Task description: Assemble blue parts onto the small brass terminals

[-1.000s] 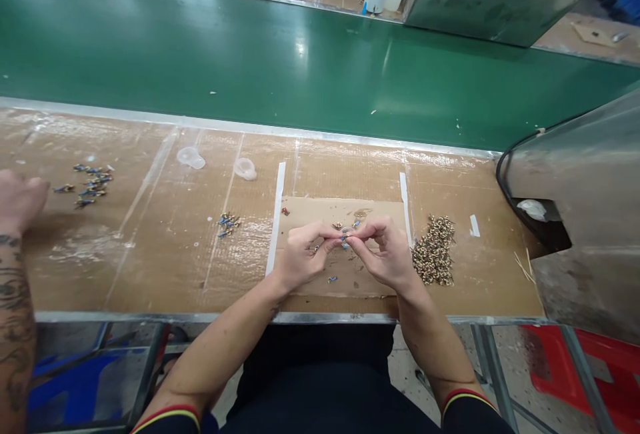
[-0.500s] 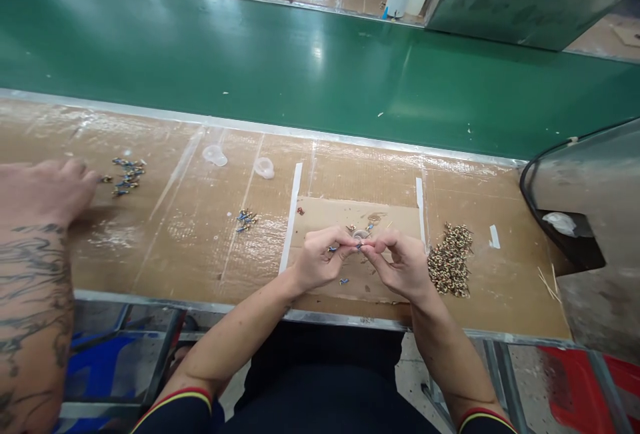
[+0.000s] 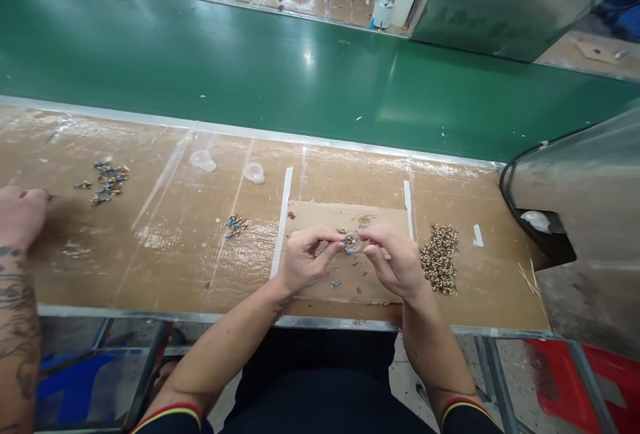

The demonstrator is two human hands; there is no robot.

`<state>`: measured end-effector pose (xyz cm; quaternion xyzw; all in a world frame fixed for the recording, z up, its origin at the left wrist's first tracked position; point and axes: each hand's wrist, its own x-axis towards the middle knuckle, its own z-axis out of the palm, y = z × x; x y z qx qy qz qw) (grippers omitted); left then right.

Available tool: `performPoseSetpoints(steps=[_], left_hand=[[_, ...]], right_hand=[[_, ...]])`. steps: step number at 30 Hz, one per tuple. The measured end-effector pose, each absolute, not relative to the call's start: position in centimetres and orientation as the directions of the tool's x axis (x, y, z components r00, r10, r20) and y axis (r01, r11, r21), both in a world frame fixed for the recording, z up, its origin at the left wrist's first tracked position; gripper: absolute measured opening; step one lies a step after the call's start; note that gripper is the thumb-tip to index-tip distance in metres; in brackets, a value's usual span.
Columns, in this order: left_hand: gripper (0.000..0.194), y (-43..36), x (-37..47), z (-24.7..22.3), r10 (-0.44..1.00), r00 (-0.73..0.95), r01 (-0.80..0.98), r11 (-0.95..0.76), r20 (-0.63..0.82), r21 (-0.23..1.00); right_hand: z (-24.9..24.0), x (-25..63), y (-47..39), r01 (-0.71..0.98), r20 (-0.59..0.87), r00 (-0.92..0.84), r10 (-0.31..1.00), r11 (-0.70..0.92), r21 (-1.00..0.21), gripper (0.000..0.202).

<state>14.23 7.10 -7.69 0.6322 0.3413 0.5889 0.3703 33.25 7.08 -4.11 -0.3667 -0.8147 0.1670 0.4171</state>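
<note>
My left hand [image 3: 313, 259] pinches a small blue and brass part [image 3: 346, 241] over the cardboard sheet. My right hand [image 3: 393, 257] is closed at the fingertips just right of a small clear cup [image 3: 354, 243]; whatever it pinches is too small to make out. One blue piece [image 3: 335, 284] lies on the cardboard [image 3: 370, 293] below the hands. A large pile of brass parts [image 3: 441, 259] sits right of my right hand. To the left lies a small cluster of blue and brass parts [image 3: 235, 225].
Two clear plastic cups [image 3: 254, 173] [image 3: 203, 160] stand near the table's back edge. At far left, a co-worker's hand [image 3: 23, 214] is beside another cluster of parts [image 3: 109, 181]. Behind runs a green belt [image 3: 250, 67]; a metal housing [image 3: 590, 201] stands at right.
My hands have moved slightly apart, with the clear cup now showing between them. The co-worker's hand has shifted left, away from the far cluster. The whole view has shifted a little.
</note>
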Motion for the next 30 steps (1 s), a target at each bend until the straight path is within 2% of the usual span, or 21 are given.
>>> performPoseSetpoints(steps=[3, 7, 11, 18, 30], left_hand=[[0.008, 7.1, 14.3, -7.9, 0.852, 0.098, 0.007, -0.518, 0.515, 0.855], [0.008, 7.1, 14.3, -7.9, 0.832, 0.112, 0.064, -0.552, 0.544, 0.831], [0.012, 7.2, 14.2, -7.7, 0.836, 0.154, 0.147, -0.547, 0.527, 0.824], [0.009, 7.2, 14.3, -7.6, 0.768, 0.163, 0.159, -0.64, 0.62, 0.751], [0.007, 7.2, 14.4, -8.0, 0.694, 0.16, 0.112, -0.719, 0.702, 0.686]], right_hand=[[-3.8, 32.8, 7.2, 0.477, 0.549, -0.454, 0.702, 0.712, -0.516, 0.014], [-4.2, 32.5, 7.1, 0.502, 0.54, -0.459, 0.705, 0.708, -0.498, 0.013], [-4.5, 32.5, 7.1, 0.531, 0.51, -0.459, 0.728, 0.684, -0.5, 0.017], [-4.3, 32.2, 7.1, 0.567, 0.477, -0.496, 0.725, 0.687, -0.455, 0.026], [-4.3, 31.6, 6.6, 0.484, 0.455, -0.521, 0.722, 0.689, -0.539, 0.028]])
